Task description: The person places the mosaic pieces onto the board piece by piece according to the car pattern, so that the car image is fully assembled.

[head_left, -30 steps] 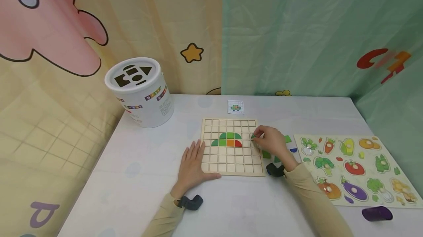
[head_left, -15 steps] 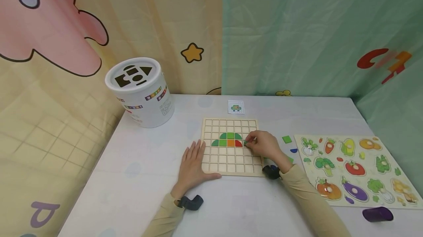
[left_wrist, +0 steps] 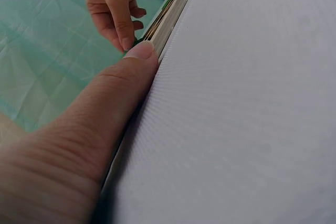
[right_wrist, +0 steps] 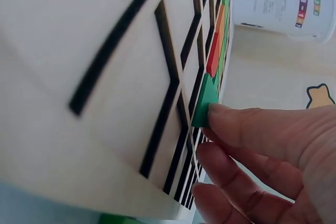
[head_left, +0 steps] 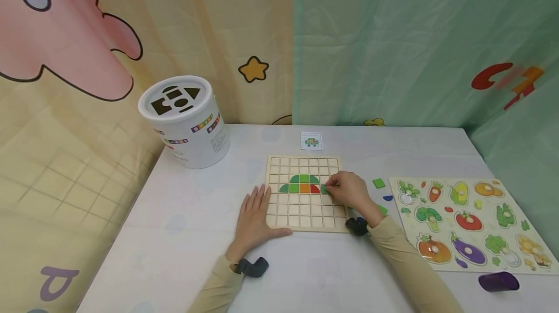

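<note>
A wooden grid board lies on the table, with my left hand flat along its left edge and the thumb stretched at its front edge. On the board sit several green tiles, an orange tile and a red tile with a rounded corner. My right hand pinches a dark green tile at the grid square just right of the red one. In the right wrist view, the thumb presses on that tile's edge. The right hand hides part of the board's right side.
A small pattern card lies behind the board. Right of my hand are a light green tile and a blue half-round tile, then a vegetable puzzle board. A purple cup-like object lies in front; a white bucket stands back left.
My right hand has carried the dark green tile left, from the board's right edge to beside the red tile, shifting only slightly in the last half second. The left hand has stayed put.
</note>
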{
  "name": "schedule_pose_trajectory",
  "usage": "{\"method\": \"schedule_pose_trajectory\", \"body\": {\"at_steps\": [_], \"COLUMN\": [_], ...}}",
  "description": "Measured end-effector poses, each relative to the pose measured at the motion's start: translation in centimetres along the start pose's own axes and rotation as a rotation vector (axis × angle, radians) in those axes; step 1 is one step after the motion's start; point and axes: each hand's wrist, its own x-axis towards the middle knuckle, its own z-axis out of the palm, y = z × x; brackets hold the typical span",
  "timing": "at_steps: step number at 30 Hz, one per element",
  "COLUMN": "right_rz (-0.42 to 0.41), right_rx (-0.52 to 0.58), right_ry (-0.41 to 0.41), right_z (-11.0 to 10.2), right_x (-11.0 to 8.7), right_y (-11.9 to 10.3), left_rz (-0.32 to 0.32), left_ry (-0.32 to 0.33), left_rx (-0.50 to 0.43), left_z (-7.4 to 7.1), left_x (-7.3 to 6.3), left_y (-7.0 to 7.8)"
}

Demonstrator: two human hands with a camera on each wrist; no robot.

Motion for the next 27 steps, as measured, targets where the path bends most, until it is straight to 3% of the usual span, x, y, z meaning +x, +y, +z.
{"method": "schedule_pose_trajectory", "body": {"at_steps": [8,18,27], "right_rz": [-0.04,-0.072,-0.041], "right_rx": [-0.015,0.083,0.09], "right_ry": [-0.022,-0.091,0.034], "right_z": [-0.4,-1.9,-5.2], "right_x": [-0.2,-1.3,-3.8], "right_y": [0.1,1.9,4.6], "left_rz": [0.002,0.001,0.006], "left_ry": [-0.006,-0.009,-0.004], "left_rx": [0.001,0.014,0.017], "left_z": [0.2,0.3,0.1], "left_x": [0.0,0.0,0.1], "left_y": [-0.1,-0.2,-0.2]}}
